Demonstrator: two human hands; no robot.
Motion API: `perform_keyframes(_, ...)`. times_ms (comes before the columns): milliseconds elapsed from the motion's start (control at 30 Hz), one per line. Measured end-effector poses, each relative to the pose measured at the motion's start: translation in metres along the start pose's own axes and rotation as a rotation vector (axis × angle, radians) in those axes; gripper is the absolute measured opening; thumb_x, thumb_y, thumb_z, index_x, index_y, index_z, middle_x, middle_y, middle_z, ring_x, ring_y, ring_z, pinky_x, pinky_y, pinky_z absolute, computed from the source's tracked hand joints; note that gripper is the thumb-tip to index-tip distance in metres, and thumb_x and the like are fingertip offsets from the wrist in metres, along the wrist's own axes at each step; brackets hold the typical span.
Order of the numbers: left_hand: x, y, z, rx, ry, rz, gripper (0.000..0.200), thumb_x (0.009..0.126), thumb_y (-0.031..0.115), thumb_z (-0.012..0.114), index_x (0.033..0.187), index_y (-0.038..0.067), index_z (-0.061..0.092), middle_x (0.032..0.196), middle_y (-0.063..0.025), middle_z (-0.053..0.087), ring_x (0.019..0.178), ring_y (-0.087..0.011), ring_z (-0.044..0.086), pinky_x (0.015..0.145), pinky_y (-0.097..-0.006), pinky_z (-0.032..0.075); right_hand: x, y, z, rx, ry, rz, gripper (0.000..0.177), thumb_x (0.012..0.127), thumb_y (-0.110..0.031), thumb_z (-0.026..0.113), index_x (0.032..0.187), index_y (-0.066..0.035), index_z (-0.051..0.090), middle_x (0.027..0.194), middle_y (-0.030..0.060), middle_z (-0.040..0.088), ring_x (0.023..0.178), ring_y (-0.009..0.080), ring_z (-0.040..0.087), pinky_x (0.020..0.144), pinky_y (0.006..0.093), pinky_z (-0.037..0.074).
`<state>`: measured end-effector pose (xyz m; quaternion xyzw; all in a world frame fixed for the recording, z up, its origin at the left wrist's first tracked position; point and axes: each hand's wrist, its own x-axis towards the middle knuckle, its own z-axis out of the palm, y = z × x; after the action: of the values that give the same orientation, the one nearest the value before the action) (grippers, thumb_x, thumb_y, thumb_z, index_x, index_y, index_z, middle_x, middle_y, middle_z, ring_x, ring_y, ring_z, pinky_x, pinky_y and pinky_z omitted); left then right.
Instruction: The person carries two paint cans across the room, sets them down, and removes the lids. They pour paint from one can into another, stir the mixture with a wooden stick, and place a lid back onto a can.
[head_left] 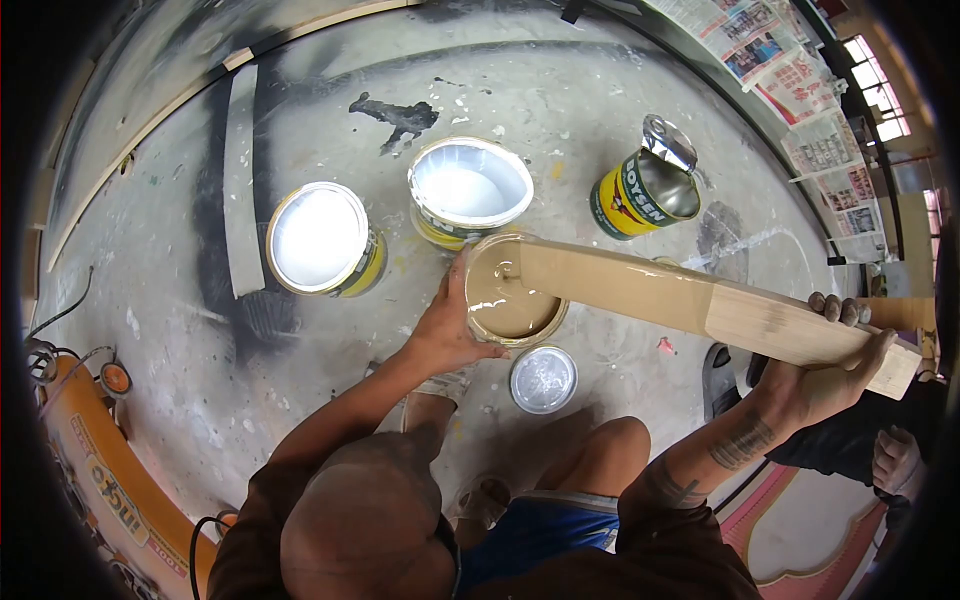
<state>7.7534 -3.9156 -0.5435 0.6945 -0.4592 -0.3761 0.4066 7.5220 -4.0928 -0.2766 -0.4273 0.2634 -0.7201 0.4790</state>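
Observation:
My left hand [447,325] grips the side of an open paint can [470,318], its fingers and thumb spread around the wall. Tan paint [500,311] fills the can, with a wet, glossy surface. My right hand [815,390] is wrapped around the bare end of a wooden plank [770,325]. The plank's other end, coated in tan paint, dips into the can and slants up to the right. Just below the can, a round metal lid [544,379] lies flat on the floor.
Beyond my left hand stand two open cans, one with white paint [318,237] and one white-coated inside [470,186]. A Boysen can [640,195] has its lid bent up. An orange Ingco machine [125,490] sits lower left. Another person's hand [895,461] shows at right. Newspaper [770,80] covers a panel.

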Motion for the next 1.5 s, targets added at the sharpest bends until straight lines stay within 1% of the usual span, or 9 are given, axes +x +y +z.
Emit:
perform_keyframes(700,0.003,0.001,0.0,-0.011,-0.011,-0.029,0.149,0.056,0.026,0.098,0.156,0.004,-0.011,0.157,-0.0278,0.019,0.147,-0.0423,0.023,0.121,-0.0435,0.027,0.02,0.017,0.032,0.025,-0.045,-0.007,0.03,0.099,-0.037,0.059,0.094,-0.008,0.055,0.09,0.0119,0.053,0.087,0.0259,0.051,0.082,0.0443,0.045)
perform_keyframes(900,0.002,-0.002,0.001,-0.014,0.006,-0.012,0.149,0.055,0.03,0.098,0.155,0.0,-0.008,0.157,-0.0289,0.019,0.146,-0.0435,0.025,0.12,-0.0433,0.029,0.015,0.104,0.088,0.124,-0.282,0.015,0.037,0.096,-0.038,0.062,0.104,-0.002,0.059,0.087,0.0117,0.062,0.083,0.028,0.064,0.087,0.0457,0.054)
perform_keyframes(967,0.002,-0.002,0.0,-0.013,0.005,-0.003,0.15,0.055,0.029,0.098,0.155,0.002,-0.01,0.158,-0.0283,0.018,0.147,-0.0428,0.023,0.121,-0.0433,0.028,-0.011,0.141,0.118,0.04,-0.176,0.063,0.037,0.094,-0.037,0.067,0.101,0.0,0.062,0.084,0.0116,0.065,0.074,0.0254,0.067,0.076,0.0421,0.059)
perform_keyframes(1100,0.002,0.002,0.0,-0.022,-0.003,-0.008,0.15,0.056,0.027,0.098,0.156,0.003,-0.011,0.159,-0.0277,0.015,0.149,-0.0419,0.02,0.121,-0.0432,0.026,-0.039,0.216,0.13,-0.097,-0.455,0.081,0.041,0.093,-0.039,0.07,0.096,0.002,0.064,0.084,0.0132,0.069,0.07,0.0203,0.07,0.066,0.0351,0.06)
perform_keyframes(1200,0.0,0.001,0.0,-0.031,-0.015,-0.018,0.15,0.055,0.027,0.098,0.155,0.002,-0.011,0.159,-0.0272,0.014,0.149,-0.0416,0.019,0.121,-0.0434,0.026,-0.041,0.251,0.132,-0.181,-0.49,0.189,0.038,0.094,-0.033,0.072,0.092,0.005,0.068,0.083,0.0114,0.07,0.076,0.0207,0.07,0.072,0.0343,0.058)
perform_keyframes(1267,0.0,-0.001,0.002,-0.022,-0.002,-0.016,0.151,0.054,0.029,0.098,0.156,0.002,-0.01,0.159,-0.0273,0.015,0.149,-0.0425,0.02,0.121,-0.044,0.027,-0.034,0.264,0.133,-0.563,-0.875,0.311,0.058,0.096,-0.045,0.066,0.113,0.011,0.063,0.101,0.0166,0.071,0.097,0.0242,0.07,0.087,0.0349,0.054)
perform_keyframes(1367,-0.001,0.0,0.002,-0.021,0.006,-0.027,0.152,0.052,0.03,0.099,0.156,0.001,-0.009,0.16,-0.0268,0.015,0.149,-0.0419,0.019,0.121,-0.0442,0.026,-0.012,0.305,0.103,-0.693,-0.857,0.177,0.078,0.098,-0.057,0.054,0.134,0.012,0.05,0.123,0.0217,0.066,0.12,0.0262,0.062,0.099,0.0364,0.047)
perform_keyframes(1433,-0.001,-0.001,-0.001,-0.03,0.004,-0.038,0.152,0.051,0.028,0.099,0.156,0.001,-0.008,0.16,-0.0264,0.014,0.15,-0.0404,0.018,0.122,-0.0438,0.023,0.003,0.275,0.069,-0.588,-0.813,0.444,0.08,0.103,-0.062,0.034,0.152,0.002,0.03,0.145,0.0243,0.05,0.139,0.0284,0.044,0.113,0.042,0.036)
perform_keyframes(1500,-0.004,-0.008,-0.003,-0.04,-0.016,-0.036,0.153,0.048,0.029,0.1,0.156,0.0,-0.005,0.16,-0.0259,0.016,0.15,-0.0397,0.018,0.123,-0.0438,0.021,-0.003,0.259,0.013,-0.543,-0.766,0.497,0.082,0.104,-0.062,0.026,0.15,0.005,0.032,0.141,0.023,0.054,0.135,0.0307,0.048,0.113,0.0437,0.036)
